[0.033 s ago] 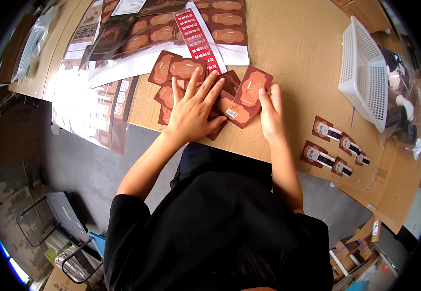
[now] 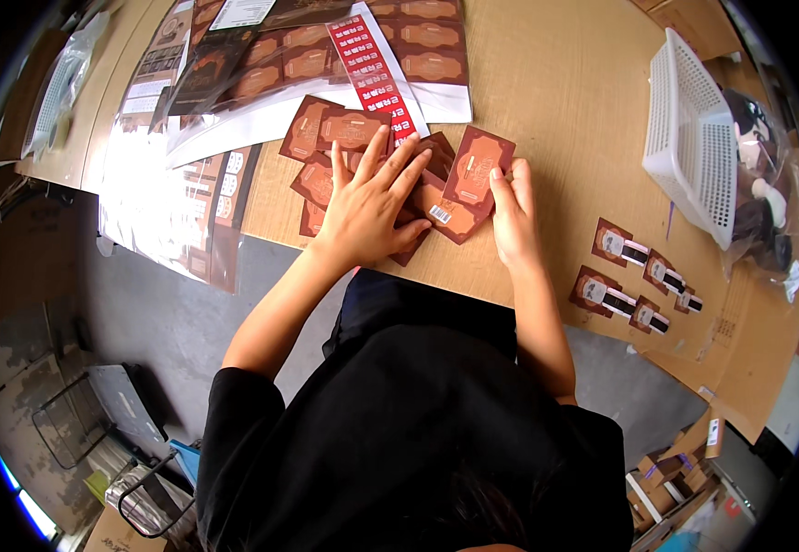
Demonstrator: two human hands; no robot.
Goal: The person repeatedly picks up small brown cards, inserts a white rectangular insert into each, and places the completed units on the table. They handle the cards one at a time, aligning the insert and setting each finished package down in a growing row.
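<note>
A loose pile of reddish-brown printed cards [image 2: 352,130] lies near the table's front edge. My left hand [image 2: 363,210] rests flat on the pile with its fingers spread, hiding part of it. To its right, my right hand [image 2: 515,219] pinches one brown card [image 2: 479,167] by its right edge, thumb on top. Partly beneath that held card is another card with a barcode label [image 2: 448,217]. A red-and-white strip of stickers [image 2: 374,69] reaches the pile's far side.
Clear plastic-covered printed sheets [image 2: 432,66] spread over the far left of the table. At right stand a white perforated basket [image 2: 685,138] and a plastic bag of dark items [image 2: 768,193]. Several small cards with black-and-white pieces [image 2: 609,296] lie on the cardboard at right.
</note>
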